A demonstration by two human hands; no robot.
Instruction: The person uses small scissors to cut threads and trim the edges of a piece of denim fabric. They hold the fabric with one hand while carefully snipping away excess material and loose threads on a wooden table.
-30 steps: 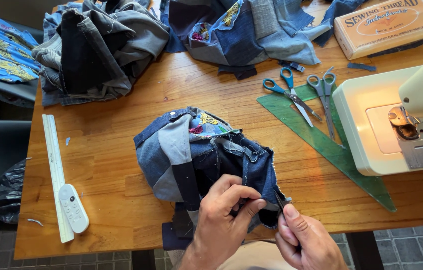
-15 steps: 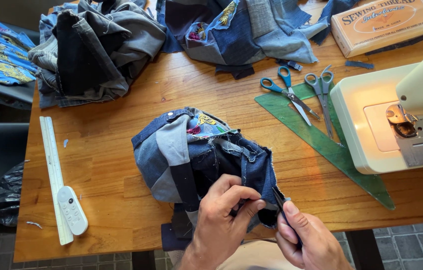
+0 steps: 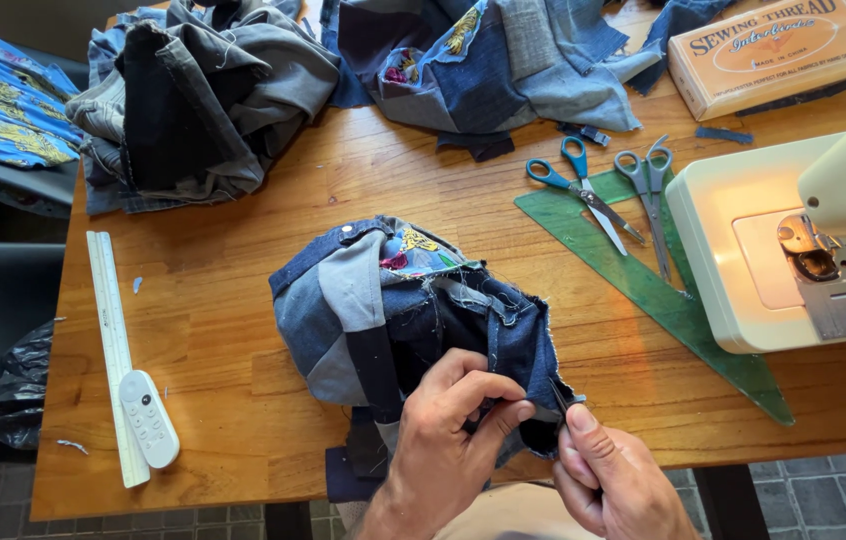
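The hands sit in almost the same spot as a moment ago, at the bottom middle of the frame. The left hand (image 3: pixel 448 440) has slid a little along the edge of the denim piece (image 3: pixel 413 315) and now pinches that edge tight between thumb and fingers. The right hand (image 3: pixel 613 480) has crept up close to it and holds a small dark tool (image 3: pixel 558 395), its tip at the cloth edge. I cannot tell what kind of tool it is. So the work looks the same as before: small, careful picking at one seam, and it moves slowly.

The denim piece lies in the middle of the table (image 3: pixel 223 330), just above the hands.

Now the count. There are two scissors, the blue scissors (image 3: pixel 578 185) and the grey scissors (image 3: pixel 648 195), at the upper right. They lie on one green triangle (image 3: pixel 643 280). One sewing machine (image 3: pixel 793 240) stands at the right edge. One thread box (image 3: pixel 773 50) is at the top right. One ruler (image 3: pixel 111 340) and one white remote (image 3: pixel 148 418) lie at the lower left. Two cloth piles (image 3: pixel 203 95) are at the top.
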